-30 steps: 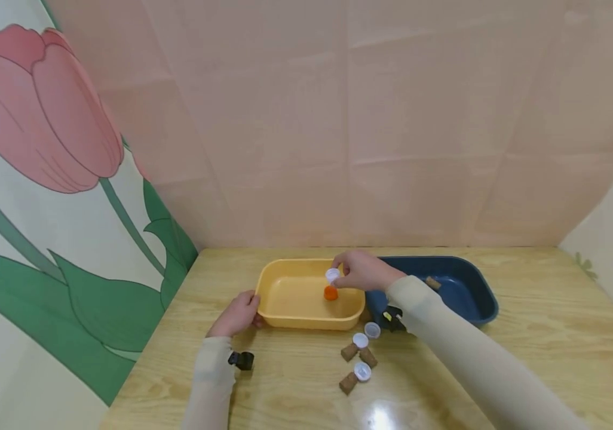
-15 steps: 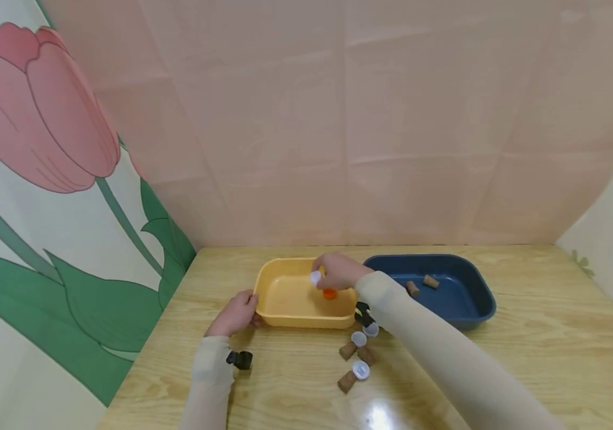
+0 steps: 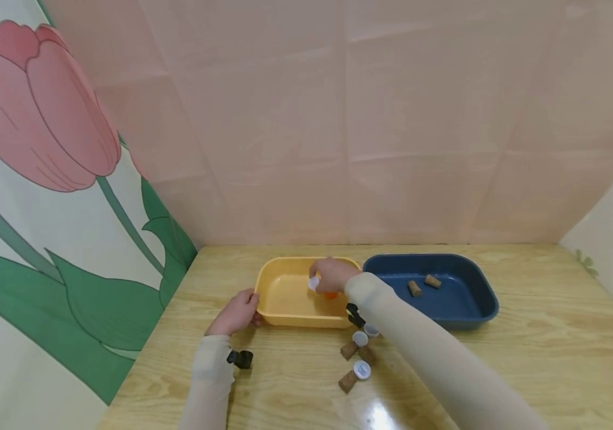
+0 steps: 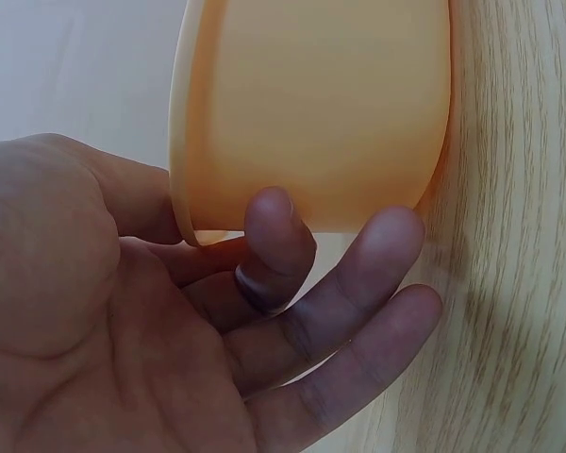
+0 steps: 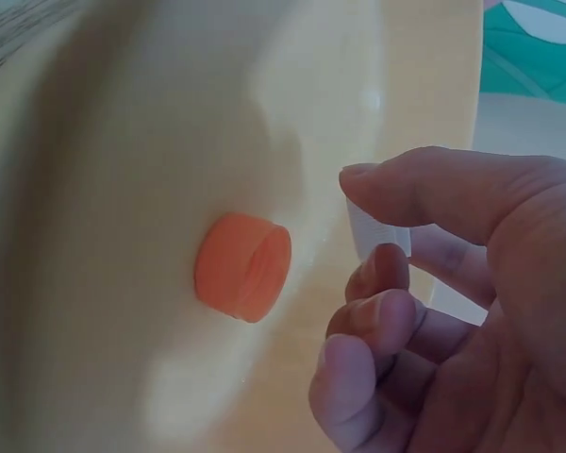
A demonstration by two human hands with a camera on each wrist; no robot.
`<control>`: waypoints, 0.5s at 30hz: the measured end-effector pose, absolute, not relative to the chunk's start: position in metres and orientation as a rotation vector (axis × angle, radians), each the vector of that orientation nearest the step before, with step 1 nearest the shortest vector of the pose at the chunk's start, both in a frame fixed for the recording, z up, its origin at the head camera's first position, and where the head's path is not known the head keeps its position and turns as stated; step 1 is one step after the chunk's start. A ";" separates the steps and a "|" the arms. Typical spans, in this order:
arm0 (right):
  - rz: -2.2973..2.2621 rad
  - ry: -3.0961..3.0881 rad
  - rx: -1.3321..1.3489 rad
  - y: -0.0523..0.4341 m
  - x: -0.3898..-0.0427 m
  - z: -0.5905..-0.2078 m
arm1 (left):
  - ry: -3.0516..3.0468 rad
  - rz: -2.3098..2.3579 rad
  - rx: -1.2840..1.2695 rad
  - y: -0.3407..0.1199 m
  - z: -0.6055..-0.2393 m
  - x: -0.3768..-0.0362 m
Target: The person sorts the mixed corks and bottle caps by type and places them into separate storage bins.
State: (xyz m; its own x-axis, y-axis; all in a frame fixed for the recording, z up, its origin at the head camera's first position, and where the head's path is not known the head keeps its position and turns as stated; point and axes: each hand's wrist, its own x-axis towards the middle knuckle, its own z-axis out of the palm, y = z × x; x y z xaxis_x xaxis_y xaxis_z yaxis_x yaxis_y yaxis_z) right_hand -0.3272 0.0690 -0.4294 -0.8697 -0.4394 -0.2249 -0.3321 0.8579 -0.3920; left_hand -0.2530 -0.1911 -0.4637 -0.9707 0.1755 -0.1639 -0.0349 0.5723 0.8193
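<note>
My left hand (image 3: 236, 312) holds the left end of the yellow tray (image 3: 303, 321); in the left wrist view its thumb lies at the rim and curled fingers (image 4: 382, 245) sit against the outer wall. Inside that tray, my right hand (image 3: 334, 275) pinches a white bottle cap (image 3: 313, 283) between thumb and fingers. The right wrist view shows the white cap (image 5: 375, 229) partly covered by the fingertips, held above the tray floor. An orange bottle cap (image 5: 242, 267) lies on the tray floor beside the hand; in the head view the right hand partly hides it.
A dark blue tray (image 3: 462, 310) with two corks (image 3: 414, 289) stands right of the yellow one. On the wooden table (image 3: 285, 382) in front lie several corks (image 3: 348, 381) and white caps (image 3: 362, 369). A pink-covered wall (image 3: 339, 149) rises behind the table.
My right hand has moved left and slightly lower inside the yellow tray with the white cap, uncovering more of the blue tray and its corks. The left hand has stayed put.
</note>
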 end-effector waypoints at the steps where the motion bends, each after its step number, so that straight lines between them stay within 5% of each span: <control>1: -0.493 2.720 -0.579 0.069 -0.327 -0.431 | 2.576 1.348 0.114 -0.191 -0.464 -0.253; 15: -0.416 2.664 -0.600 0.060 -0.328 -0.424 | 2.586 1.329 0.107 -0.191 -0.464 -0.254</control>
State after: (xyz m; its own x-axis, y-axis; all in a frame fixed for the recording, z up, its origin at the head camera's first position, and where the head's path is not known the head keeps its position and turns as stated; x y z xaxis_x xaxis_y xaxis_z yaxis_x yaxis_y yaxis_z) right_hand -0.3281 0.0595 -0.4244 -0.8377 -0.4600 -0.2943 -0.3484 0.8652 -0.3606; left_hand -0.2539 -0.1906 -0.4643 -0.9706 0.1691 -0.1712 -0.0407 0.5856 0.8096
